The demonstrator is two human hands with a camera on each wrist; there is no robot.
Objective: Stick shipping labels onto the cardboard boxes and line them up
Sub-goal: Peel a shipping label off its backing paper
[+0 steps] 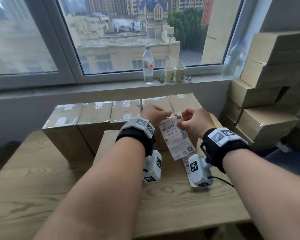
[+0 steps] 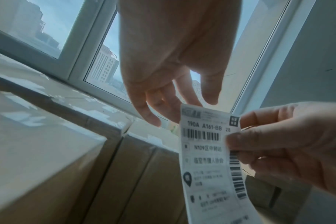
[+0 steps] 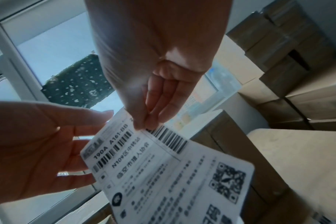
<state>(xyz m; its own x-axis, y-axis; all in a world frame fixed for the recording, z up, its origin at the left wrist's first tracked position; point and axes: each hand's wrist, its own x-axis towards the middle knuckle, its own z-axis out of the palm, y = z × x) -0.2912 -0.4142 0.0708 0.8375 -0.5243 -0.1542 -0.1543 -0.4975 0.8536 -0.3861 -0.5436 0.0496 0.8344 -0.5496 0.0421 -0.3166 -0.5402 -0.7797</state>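
Fingers point(image 3: 144, 119) of right hand point(image 1: 195, 122) pinching shipping label point(image 1: 176, 135) near its top edge; left hand point(image 1: 151, 112) loosely spread behind top corner; label hanging above row of cardboard boxes point(image 1: 93, 113)

Head view downward, wrist views upward, close

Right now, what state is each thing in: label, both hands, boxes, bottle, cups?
shipping label: held in the air, not yet stuck on a box
right hand: pinches the label's edge
left hand: fingers relaxed at the label's top corner
row of cardboard boxes: taped shut, side by side
water bottle: upright, capped
paper cups: upright, side by side on the sill
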